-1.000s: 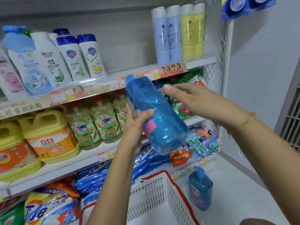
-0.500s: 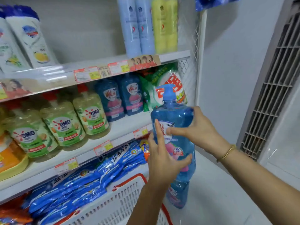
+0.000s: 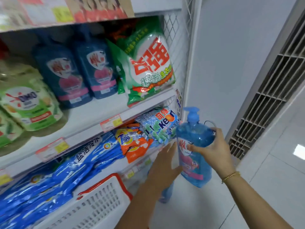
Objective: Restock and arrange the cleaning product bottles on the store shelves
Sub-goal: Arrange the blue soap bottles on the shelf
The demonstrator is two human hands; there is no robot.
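At centre frame the middle shelf has a bare front strip before two dark blue bottles. A green detergent bag crowds its right end, seemingly against the wire side panel.

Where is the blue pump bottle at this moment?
Head view, right of centre: the blue pump bottle is upright in the right hand, beside the Keon detergent bag at the shelves' right end.

1. The right hand, right of centre, curls its thumb and fingers round the upper body of a blue bottle. Its forearm runs to the lower right corner.
2. The left hand, low centre, is flat with straight fingers, just beside the bottle. Its forearm rises from the bottom edge.
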